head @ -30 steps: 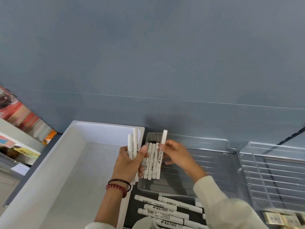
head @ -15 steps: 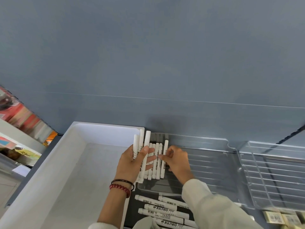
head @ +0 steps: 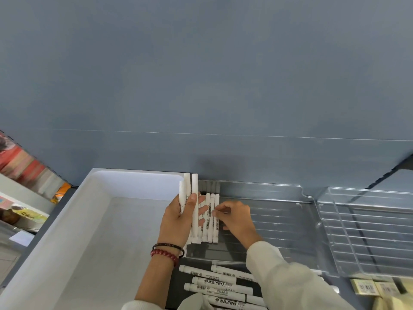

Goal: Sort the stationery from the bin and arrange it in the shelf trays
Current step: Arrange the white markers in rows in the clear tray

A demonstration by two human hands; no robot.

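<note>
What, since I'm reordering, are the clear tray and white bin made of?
Clear tray: likely rigid transparent plastic, glossy; see-through, and its ribs catch light. White bin: seemingly matte plastic or foam; opaque, thick rounded rim, no shine.

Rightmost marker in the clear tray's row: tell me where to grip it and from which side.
Probably best: pinch the rightmost marker at its near end, coming from above and the right. It lies flat, its left side packed against the row, while the clear tray floor to its right is bare. The right hand touches its middle.
</note>
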